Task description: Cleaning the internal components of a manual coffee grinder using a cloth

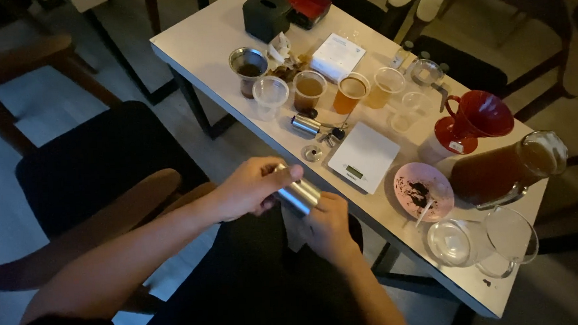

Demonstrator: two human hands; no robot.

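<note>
I note the white tabletop [229, 34] first: it runs diagonally across the view and carries everything but the work in hand. On it, from large to small: a glass jug of brown liquid [500, 168], a red cone dripper [474, 116], a white scale [363, 156], a pink plate [423, 190] with dark grounds, and a row of plastic cups [308, 89].

The metal cylinder [298, 195] is off the tabletop, held over my lap just short of its near edge. My left hand [254, 187] has a closed grip over the upper end; my right hand [329, 227] is wrapped around the lower end from beneath.

Assessment: to work the cylinder well, I judge the lower hand should brace firm while the upper one turns, keeping it upright and close to the body.
</note>
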